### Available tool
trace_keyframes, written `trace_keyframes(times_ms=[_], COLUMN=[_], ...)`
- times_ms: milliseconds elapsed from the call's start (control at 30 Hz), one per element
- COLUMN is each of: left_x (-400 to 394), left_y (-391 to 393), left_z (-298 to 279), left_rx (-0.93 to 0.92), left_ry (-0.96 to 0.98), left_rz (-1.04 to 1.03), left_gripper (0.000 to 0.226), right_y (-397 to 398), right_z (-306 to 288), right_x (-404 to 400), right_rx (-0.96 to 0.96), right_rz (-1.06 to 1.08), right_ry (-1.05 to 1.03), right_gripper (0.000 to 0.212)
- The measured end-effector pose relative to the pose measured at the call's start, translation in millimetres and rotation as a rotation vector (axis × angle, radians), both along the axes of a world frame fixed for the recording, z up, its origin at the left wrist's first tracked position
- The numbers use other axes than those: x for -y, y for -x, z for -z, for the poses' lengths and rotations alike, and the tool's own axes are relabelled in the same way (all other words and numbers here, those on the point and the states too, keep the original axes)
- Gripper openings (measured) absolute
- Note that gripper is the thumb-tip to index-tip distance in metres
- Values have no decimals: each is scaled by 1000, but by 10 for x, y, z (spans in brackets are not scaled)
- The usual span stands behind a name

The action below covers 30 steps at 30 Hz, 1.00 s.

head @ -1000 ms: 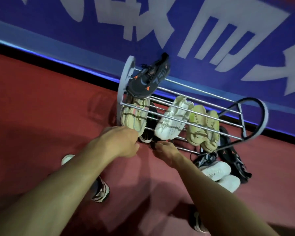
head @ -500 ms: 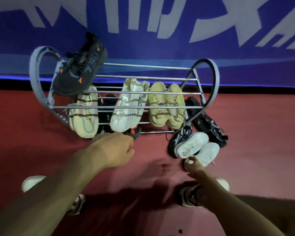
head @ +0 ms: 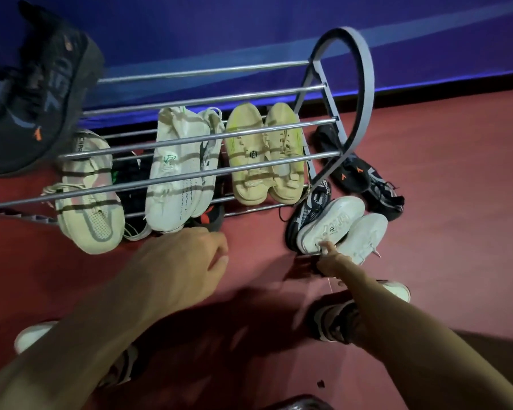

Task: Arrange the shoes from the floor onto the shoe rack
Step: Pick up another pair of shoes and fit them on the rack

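The metal-bar shoe rack (head: pixel 365 84) stands against the blue wall. On it sit a black shoe (head: pixel 33 93) at top left, a beige shoe (head: pixel 86 196), a white pair (head: pixel 178 167) and a yellow pair (head: pixel 264 152). To the right of the rack, on the floor, lie two white sneakers (head: pixel 335 220), a black-and-white patterned shoe (head: pixel 311 208) and a black shoe with orange marks (head: pixel 365 179). My right hand (head: pixel 329 261) pinches the near edge of the closer white sneaker, thumb on top. My left hand (head: pixel 187 255) hovers loosely curled in front of the rack's lower tier and holds nothing.
Dark shoes (head: pixel 131 184) lie under the lower bars, one with a red patch (head: pixel 211 217) just beyond my left hand. My own feet in light shoes (head: pixel 33 335) stand on the red floor (head: pixel 456 232) below my arms. The wall closes off the far side.
The view has swung left to right along the rack. My right hand left the rack's front bar, reached the floor shoes and took hold of the white sneaker. My left hand drew back slightly.
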<state>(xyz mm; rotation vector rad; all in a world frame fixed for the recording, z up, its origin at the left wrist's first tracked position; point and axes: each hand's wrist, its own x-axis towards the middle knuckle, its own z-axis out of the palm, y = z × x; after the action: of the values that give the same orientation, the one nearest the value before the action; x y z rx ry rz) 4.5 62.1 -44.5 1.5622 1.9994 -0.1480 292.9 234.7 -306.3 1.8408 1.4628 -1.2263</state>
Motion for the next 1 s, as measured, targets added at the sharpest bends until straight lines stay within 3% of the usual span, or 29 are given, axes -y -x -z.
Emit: trace_keyframes(times_ms=[133,367,467,567,667,800,867,1000], left_x=[-16,58,85,103,97,129,206,419], left_y=[2,13,34,74,132,199,205,171], left_z=[58,70,67,50,-7,-135,-192,-282], left_rx=[-9,-4,1,4,18,19,20,18], left_ry=[-7,31,31,41,58,95,62,8], left_rz=[-7,-12,-10,-23,-24,-10,1,28], left_gripper=[22,24,22,21,21,19,20,28], right_y=[-42,-70,-81,-63,2,75,172,404], right_z=[57,73,4,-106,-343,-730,-1008,-1495], right_x=[43,48,85,157,221,283,392,712], right_rx=[29,8,-55,-47,-89,-218,-313,-367], right_rz=[46,53,102,37,169,285,323,195], right_ry=[-86,-128,-109,-235,-337,-309,-303,-318], right_gripper=[67,70,53,28,29,38,30,22])
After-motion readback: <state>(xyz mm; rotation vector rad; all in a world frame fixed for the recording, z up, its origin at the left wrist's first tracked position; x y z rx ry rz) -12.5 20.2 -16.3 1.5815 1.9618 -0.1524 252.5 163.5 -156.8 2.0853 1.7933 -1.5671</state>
